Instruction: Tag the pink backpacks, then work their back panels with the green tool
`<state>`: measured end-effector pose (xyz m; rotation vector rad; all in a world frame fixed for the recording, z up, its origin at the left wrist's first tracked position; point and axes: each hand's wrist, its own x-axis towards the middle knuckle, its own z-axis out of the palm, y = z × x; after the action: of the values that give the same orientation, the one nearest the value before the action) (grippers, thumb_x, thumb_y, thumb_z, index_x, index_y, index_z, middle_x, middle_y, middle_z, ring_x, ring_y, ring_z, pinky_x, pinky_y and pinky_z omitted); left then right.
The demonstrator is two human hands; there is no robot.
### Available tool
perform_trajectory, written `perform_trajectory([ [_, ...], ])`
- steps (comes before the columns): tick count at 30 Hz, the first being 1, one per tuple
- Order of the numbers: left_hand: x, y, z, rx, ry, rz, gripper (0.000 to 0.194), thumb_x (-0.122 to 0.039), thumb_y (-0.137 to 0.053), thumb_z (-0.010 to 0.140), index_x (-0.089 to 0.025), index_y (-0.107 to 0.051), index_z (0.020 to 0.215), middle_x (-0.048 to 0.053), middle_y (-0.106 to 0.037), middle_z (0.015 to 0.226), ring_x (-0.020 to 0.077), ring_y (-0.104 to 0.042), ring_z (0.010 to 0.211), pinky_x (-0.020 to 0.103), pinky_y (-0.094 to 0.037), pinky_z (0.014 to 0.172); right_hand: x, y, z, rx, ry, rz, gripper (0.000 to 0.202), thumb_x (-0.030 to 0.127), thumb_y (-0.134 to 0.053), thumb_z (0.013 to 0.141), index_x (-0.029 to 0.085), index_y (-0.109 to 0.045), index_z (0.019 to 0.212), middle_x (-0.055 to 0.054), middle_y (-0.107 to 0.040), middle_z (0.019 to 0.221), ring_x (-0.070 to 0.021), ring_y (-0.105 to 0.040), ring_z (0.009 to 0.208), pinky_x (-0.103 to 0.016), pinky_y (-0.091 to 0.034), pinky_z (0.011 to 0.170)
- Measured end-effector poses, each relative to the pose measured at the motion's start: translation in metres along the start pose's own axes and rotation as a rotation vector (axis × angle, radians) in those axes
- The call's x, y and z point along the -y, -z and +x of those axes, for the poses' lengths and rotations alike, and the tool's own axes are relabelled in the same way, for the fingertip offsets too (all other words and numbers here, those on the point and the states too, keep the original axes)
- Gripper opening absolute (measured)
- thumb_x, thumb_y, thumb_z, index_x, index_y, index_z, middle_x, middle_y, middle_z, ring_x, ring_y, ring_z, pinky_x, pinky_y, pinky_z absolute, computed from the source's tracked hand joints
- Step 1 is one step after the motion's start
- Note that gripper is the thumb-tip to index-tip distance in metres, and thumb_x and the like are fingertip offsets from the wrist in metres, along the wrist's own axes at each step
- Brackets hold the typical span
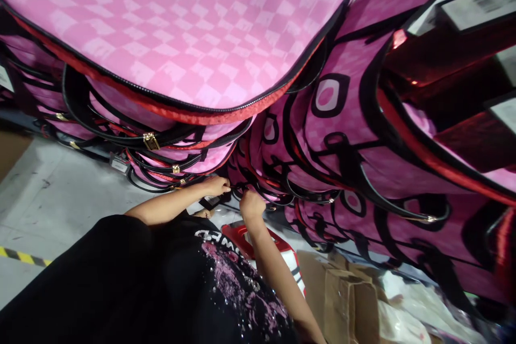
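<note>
My left hand [217, 186] is closed in a pinch on a thin black strip by the lower pink bags. Beside it, my right hand [252, 205] is curled into a fist with the knuckles up; what its fingers grip is hidden. Just beyond both hands are stacked pink bags [266, 166] with black straps and red-edged zips. To the left, black handles with gold buckles [151, 141] hang from the stack. Overhead, close to the camera, is a large pink checkered bag [181, 37] with a black zip and red lining.
At the right, an unzipped pink bag [355, 107] holds dark items with white labels. Below it stand a cardboard box [342, 301] and clear plastic wrapping [415, 301]. A red and white object [290, 258] is behind my right forearm. Yellow-black tape [24, 256] marks the grey floor.
</note>
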<state>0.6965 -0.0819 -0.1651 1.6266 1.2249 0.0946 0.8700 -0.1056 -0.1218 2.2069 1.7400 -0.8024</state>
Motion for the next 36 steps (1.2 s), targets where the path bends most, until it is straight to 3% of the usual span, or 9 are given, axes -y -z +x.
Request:
perform_trajectory([
  [4,0.009,0.005,-0.013,-0.039,-0.149,-0.076,0.060,-0.020,-0.077,0.071,-0.026,-0.056,0.127,0.000,-0.070,0.113,0.0154,-0.066,0.099,0.022,-0.050,0.085,-0.008,0.001,-0.003,0.116,-0.091,0.286,0.011,0.022,-0.065,0.084,0.015,-0.066,0.076,-0.012,-0.068,0.078,-0.0220,-0.068,0.084,-0.030,-0.050,0.072],
  [9,0.006,-0.002,-0.017,-0.205,-0.227,-0.068,0.028,-0.012,-0.056,0.086,-0.020,-0.065,0.111,0.004,-0.068,0.111,0.0154,-0.063,0.102,0.026,-0.047,0.091,-0.016,0.002,-0.004,0.365,-0.165,0.762,0.028,0.041,-0.055,0.095,0.014,-0.061,0.090,0.003,-0.060,0.074,-0.0068,-0.053,0.056,-0.022,-0.048,0.055],
  [14,0.004,-0.013,-0.016,-0.194,-0.320,-0.009,0.022,-0.017,-0.052,0.092,-0.020,-0.070,0.104,0.005,-0.066,0.108,0.0123,-0.064,0.091,0.021,-0.048,0.079,-0.020,0.007,-0.007,0.440,-0.187,1.123,0.025,0.037,-0.057,0.094,0.014,-0.059,0.087,0.005,-0.054,0.068,-0.0045,-0.046,0.049,-0.018,-0.040,0.047],
  [19,0.004,-0.020,-0.015,-0.161,-0.372,0.069,0.028,-0.016,-0.051,0.092,-0.022,-0.066,0.115,0.005,-0.064,0.111,0.0118,-0.063,0.093,0.021,-0.048,0.080,-0.017,0.000,-0.008,0.425,-0.201,1.275,0.021,0.034,-0.059,0.093,0.013,-0.060,0.090,0.003,-0.058,0.074,-0.0055,-0.051,0.055,-0.018,-0.044,0.050],
  [23,-0.001,-0.018,-0.015,-0.149,-0.388,0.122,0.023,-0.022,-0.050,0.093,-0.022,-0.069,0.106,0.005,-0.064,0.111,0.0147,-0.060,0.099,0.027,-0.045,0.090,-0.011,-0.009,0.000,0.359,-0.243,1.290,0.021,0.033,-0.059,0.094,0.013,-0.060,0.099,0.001,-0.061,0.084,-0.0074,-0.056,0.063,-0.021,-0.049,0.055],
  [26,-0.007,-0.013,-0.018,-0.163,-0.405,0.139,0.027,-0.025,-0.045,0.096,-0.022,-0.071,0.100,0.008,-0.064,0.116,0.0202,-0.052,0.113,0.039,-0.033,0.105,-0.006,-0.015,0.006,0.292,-0.277,1.286,0.021,0.033,-0.059,0.094,0.013,-0.061,0.102,-0.001,-0.062,0.088,-0.0085,-0.058,0.067,-0.022,-0.051,0.058],
  [29,-0.013,-0.008,-0.022,-0.145,-0.436,0.122,0.031,-0.027,-0.040,0.098,-0.023,-0.071,0.100,0.008,-0.063,0.123,0.0223,-0.047,0.120,0.045,-0.024,0.110,-0.003,-0.019,0.009,0.223,-0.314,1.280,0.022,0.033,-0.059,0.093,0.013,-0.061,0.101,-0.001,-0.063,0.087,-0.0087,-0.059,0.067,-0.022,-0.052,0.058],
  [33,-0.019,-0.008,-0.020,-0.075,-0.440,0.051,0.027,-0.025,-0.046,0.096,-0.022,-0.072,0.096,0.007,-0.070,0.113,0.0184,-0.055,0.108,0.035,-0.036,0.100,-0.002,-0.026,0.009,0.133,-0.360,1.291,0.024,0.035,-0.060,0.093,0.013,-0.062,0.102,-0.002,-0.064,0.090,-0.0095,-0.060,0.069,-0.024,-0.053,0.060],
  [36,-0.021,-0.009,-0.011,-0.076,-0.354,-0.027,0.022,-0.022,-0.051,0.093,-0.019,-0.072,0.097,0.005,-0.073,0.104,0.0143,-0.062,0.096,0.026,-0.044,0.089,-0.001,-0.033,0.008,0.099,-0.388,1.320,0.024,0.035,-0.059,0.093,0.013,-0.062,0.103,-0.002,-0.064,0.091,-0.0099,-0.061,0.070,-0.025,-0.053,0.061],
])
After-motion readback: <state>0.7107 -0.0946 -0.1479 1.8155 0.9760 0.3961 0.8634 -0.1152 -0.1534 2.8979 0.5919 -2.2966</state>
